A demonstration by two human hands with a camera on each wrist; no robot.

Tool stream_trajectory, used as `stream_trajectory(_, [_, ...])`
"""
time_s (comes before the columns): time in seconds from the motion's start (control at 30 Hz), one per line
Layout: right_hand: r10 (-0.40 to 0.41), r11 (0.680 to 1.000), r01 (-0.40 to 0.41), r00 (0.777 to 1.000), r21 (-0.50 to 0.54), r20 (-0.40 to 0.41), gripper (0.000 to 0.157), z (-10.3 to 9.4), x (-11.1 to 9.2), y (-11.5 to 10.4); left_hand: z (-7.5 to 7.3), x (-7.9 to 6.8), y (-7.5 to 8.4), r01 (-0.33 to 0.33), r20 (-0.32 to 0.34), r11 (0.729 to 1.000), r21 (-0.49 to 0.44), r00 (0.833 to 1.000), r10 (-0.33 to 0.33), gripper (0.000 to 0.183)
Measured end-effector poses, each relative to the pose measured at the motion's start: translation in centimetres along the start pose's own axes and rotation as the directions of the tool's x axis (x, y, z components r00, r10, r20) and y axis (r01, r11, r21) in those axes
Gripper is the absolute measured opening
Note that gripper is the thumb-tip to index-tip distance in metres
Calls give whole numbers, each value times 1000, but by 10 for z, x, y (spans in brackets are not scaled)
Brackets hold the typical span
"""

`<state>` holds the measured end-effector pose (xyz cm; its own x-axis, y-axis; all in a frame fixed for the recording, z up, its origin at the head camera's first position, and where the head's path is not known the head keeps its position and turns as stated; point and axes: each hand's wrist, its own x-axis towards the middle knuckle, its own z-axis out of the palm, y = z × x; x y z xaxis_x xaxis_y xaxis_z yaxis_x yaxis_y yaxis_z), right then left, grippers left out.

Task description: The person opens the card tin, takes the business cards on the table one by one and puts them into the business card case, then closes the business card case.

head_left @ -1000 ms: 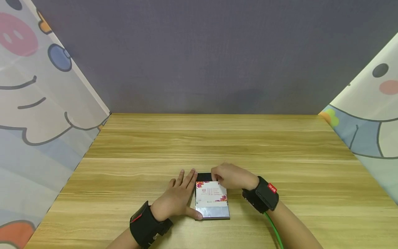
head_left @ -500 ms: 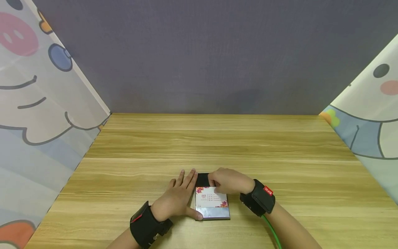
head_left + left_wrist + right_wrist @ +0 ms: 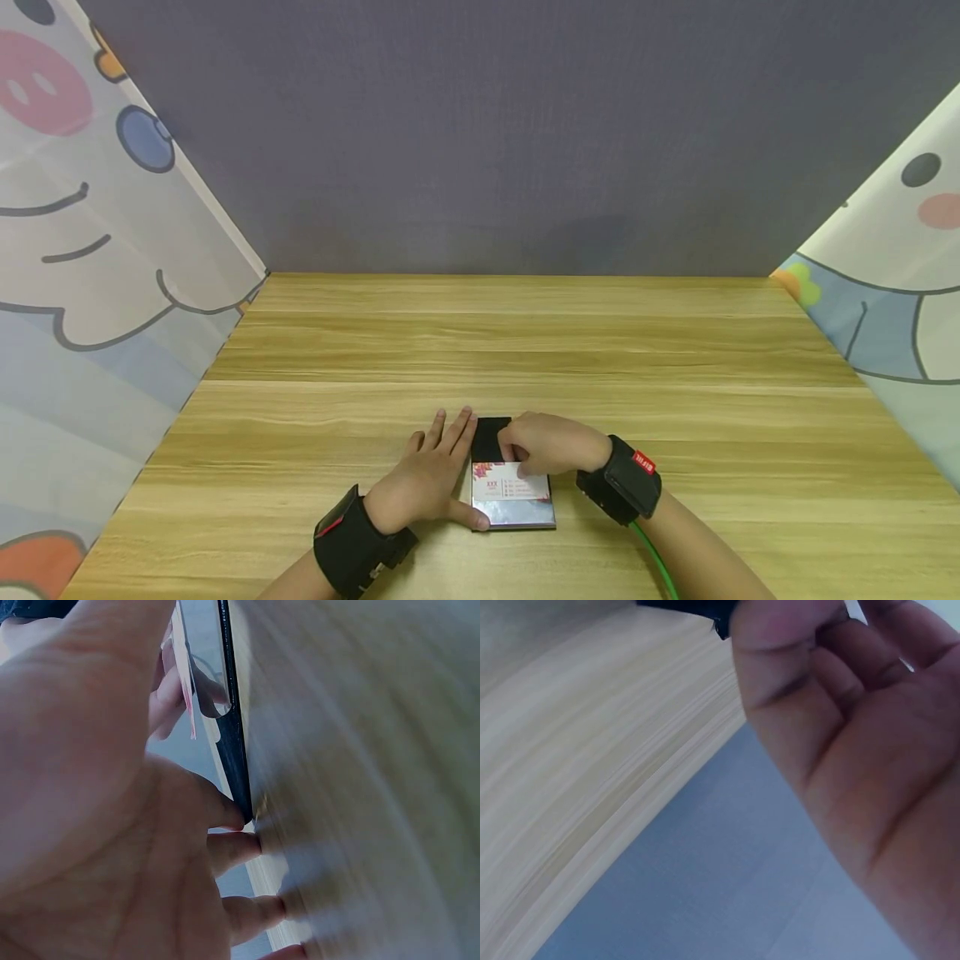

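Note:
A flat card holder, black at the far end with a shiny silver panel at the near end, lies on the table. Partly behind that silver panel sits a white business card with pink floral corners. My right hand pinches the card near its far edge, fingers curled. Spread along the holder's left side, my left hand keeps its fingers straight, its thumb at the near left corner. In the left wrist view the card stands tilted above the holder's black edge. The right hand's own fingers hide its fingertips in the right wrist view.
A wood-grain table spreads around the holder. A grey panel rises at the table's back edge, and cartoon-printed sheets line the sides. Both wrists wear black straps; a green cable runs from the right one.
My right hand has moved the card toward me, further behind the silver panel, baring more of the holder's black part. The left hand has stayed in place.

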<state>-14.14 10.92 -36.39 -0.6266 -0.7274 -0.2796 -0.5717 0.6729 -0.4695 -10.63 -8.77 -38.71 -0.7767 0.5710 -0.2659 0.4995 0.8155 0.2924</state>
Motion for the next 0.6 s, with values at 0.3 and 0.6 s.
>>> stream_trajectory(0.3, [-39, 998, 39, 999, 49, 13, 17, 2, -1, -2, 1, 1, -1, 2, 4, 1000, 10, 1000, -2, 123])
stream_trajectory(0.6, [-79, 996, 77, 996, 43, 46, 14, 2, -2, -5, 3, 3, -2, 4, 4, 1000, 15, 1000, -4, 123])
